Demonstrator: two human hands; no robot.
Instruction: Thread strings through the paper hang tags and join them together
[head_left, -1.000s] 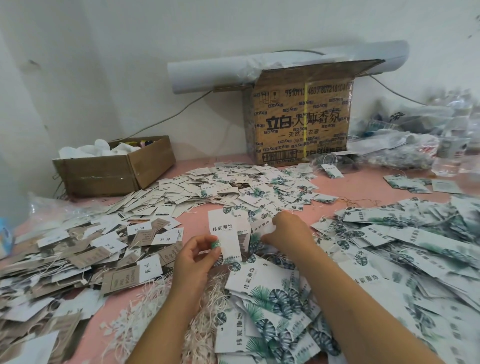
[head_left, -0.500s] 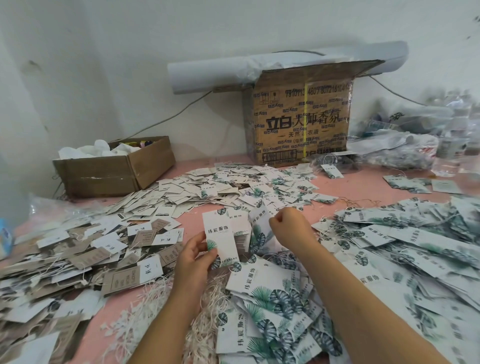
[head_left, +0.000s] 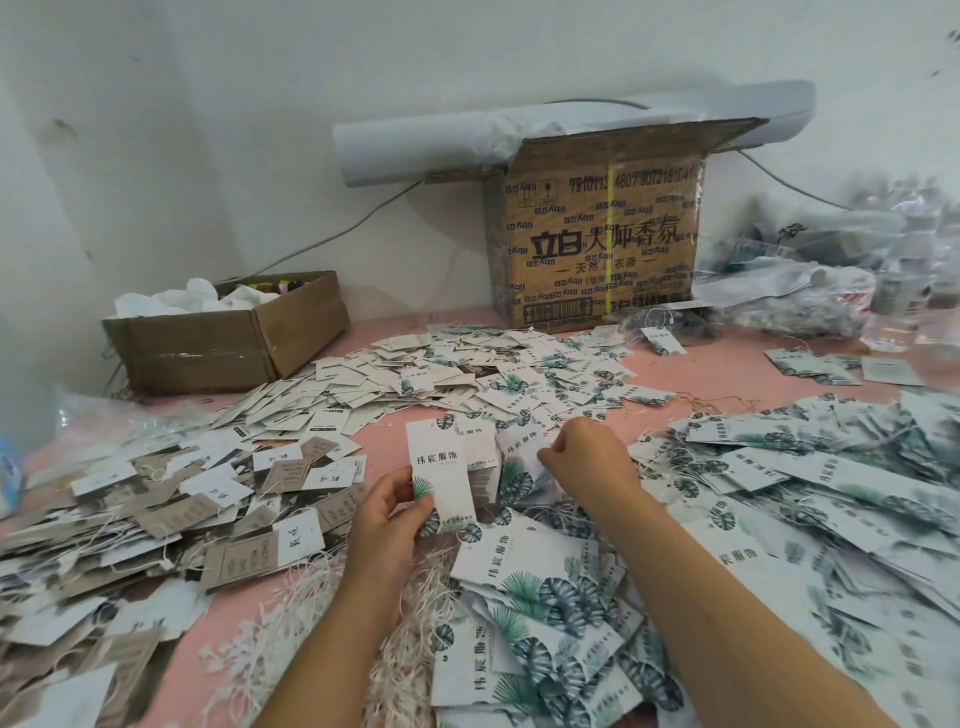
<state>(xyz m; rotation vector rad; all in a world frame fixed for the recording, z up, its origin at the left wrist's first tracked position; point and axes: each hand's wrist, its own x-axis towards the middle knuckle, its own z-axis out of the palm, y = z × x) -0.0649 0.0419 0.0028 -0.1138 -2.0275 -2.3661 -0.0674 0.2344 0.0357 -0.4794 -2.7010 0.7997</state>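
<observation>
My left hand (head_left: 387, 514) grips the lower left edge of an upright white hang tag (head_left: 440, 467) with black characters and a green leaf print. To its right, my right hand (head_left: 589, 462) pinches the edge of a second leaf-printed tag (head_left: 522, 457), lifted from the heap. A tangle of white strings (head_left: 291, 623) lies on the pink table under my left forearm. More leaf tags (head_left: 545, 597) are stacked under my wrists.
Brown and white tags (head_left: 171, 499) cover the left side. Small white tags (head_left: 467, 374) spread across the middle. Leaf tags (head_left: 831, 493) are heaped at the right. An open box (head_left: 223, 348) stands at back left, a printed carton (head_left: 602, 244) behind, plastic bags (head_left: 810, 291) at back right.
My left hand has raised its tag upright and shifted it slightly left. My right hand has lifted a second tag off the heap and drawn it nearer.
</observation>
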